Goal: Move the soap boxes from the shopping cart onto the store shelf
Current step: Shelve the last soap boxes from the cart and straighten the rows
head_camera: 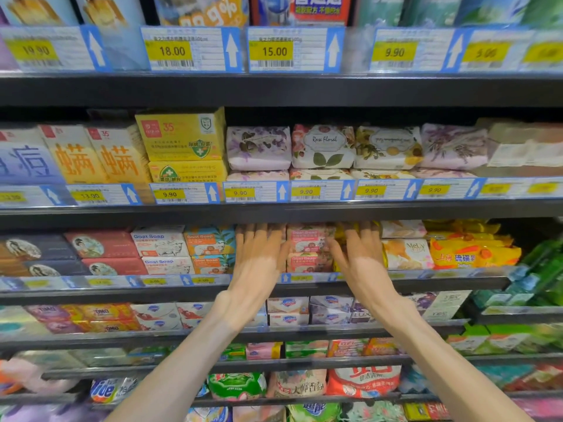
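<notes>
Both my arms reach into the third shelf [426, 283] of a soap display. My left hand [259, 254] lies with straight fingers to the left of a stack of two pink Goat Soap boxes [307, 249]. On the stack's right side my right hand [359, 251] has its fingers extended too, fingertips under the shelf above. Neither hand visibly curls round a box. White Goat Soap boxes [161, 249] and orange ones [210, 248] stand further left on the same shelf. The shopping cart is out of view.
Yellow soap packets [475, 254] and a MeLy box [406, 254] sit right of my right hand. Paper-wrapped floral soaps [323, 147] fill the shelf above, behind price tags [306, 191]. Lower shelves hold more soap boxes and detergent bags.
</notes>
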The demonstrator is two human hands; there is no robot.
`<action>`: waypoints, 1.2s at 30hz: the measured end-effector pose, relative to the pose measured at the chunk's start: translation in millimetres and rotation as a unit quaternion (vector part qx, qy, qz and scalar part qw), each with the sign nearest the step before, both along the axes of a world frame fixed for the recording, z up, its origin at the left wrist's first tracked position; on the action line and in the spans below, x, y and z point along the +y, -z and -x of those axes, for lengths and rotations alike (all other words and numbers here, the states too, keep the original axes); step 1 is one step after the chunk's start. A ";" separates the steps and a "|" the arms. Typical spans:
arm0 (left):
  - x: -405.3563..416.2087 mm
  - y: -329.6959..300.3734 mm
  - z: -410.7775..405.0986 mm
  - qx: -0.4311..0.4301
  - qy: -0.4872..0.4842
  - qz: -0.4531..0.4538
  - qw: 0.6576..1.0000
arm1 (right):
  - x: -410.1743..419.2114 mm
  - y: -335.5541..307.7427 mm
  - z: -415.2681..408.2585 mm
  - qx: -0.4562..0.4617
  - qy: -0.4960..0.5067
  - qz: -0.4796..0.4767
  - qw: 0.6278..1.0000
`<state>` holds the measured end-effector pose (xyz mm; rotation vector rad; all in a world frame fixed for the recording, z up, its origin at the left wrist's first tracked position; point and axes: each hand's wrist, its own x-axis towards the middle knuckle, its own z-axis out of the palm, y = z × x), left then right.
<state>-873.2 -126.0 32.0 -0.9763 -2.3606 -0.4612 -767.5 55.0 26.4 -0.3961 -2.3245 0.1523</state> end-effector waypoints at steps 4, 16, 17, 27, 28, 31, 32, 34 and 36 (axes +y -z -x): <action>1.6 -0.8 0.3 -0.023 -0.014 0.002 1.000 | -2.2 -2.9 2.3 -0.009 0.011 0.042 0.999; 9.8 -10.2 -1.9 -0.079 -0.046 0.028 0.995 | -3.5 -1.2 -4.5 0.017 -0.014 0.049 0.999; 10.5 -11.9 -1.1 -0.095 -0.053 0.036 0.993 | -2.8 -0.2 -4.7 0.016 -0.016 0.047 0.999; 4.6 -3.8 -6.1 -0.004 -0.023 -0.014 1.000 | 1.0 2.7 -3.4 0.023 -0.016 0.031 0.999; 3.8 -2.2 -5.9 0.004 -0.018 -0.019 1.000 | 0.3 2.5 -4.1 0.021 -0.018 0.033 0.999; 3.1 2.8 -4.5 0.014 -0.010 -0.029 0.999 | -1.2 1.2 -7.0 0.010 -0.018 0.037 0.999; 3.2 3.8 -4.0 0.015 -0.008 -0.030 0.999 | -1.3 0.7 -8.1 0.005 -0.013 0.040 0.999; 3.4 3.9 -3.8 0.013 -0.007 -0.029 0.999 | -0.4 0.0 -9.1 -0.004 -0.011 0.055 0.998; 2.3 3.5 -4.6 0.014 -0.005 -0.028 0.999 | 0.6 1.2 -9.9 -0.006 -0.019 0.070 0.997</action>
